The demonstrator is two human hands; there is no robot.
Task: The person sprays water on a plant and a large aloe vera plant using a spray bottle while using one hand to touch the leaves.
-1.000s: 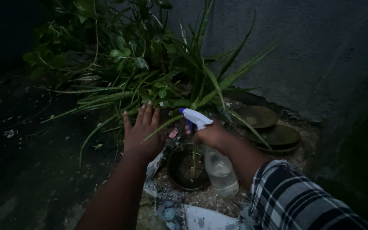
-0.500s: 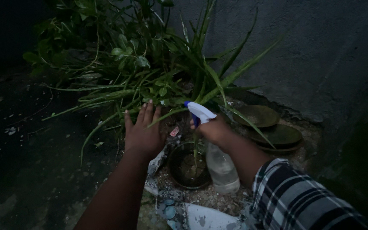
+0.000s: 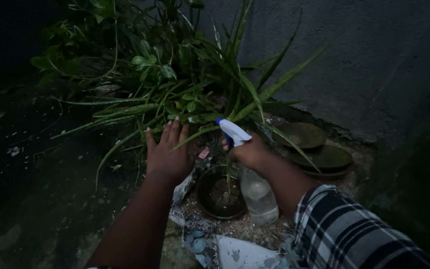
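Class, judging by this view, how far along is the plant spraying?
Done: cannot tell; no wet leaves show in the dim light. In hand: right hand grips the spray bottle, nozzle toward the long-leaved plant; left hand is spread against its leaves. Left: cannot tell.

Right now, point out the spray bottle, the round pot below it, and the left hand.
spray bottle point(image 3: 258, 197): head view, on its clear body.
round pot point(image 3: 218, 214): head view, on its near rim.
left hand point(image 3: 167, 154): head view, on the back of the hand.

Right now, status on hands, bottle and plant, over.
Right hand grips spray bottle, nozzle toward plant. Left hand open, among leaves. Small pot beside bottle.
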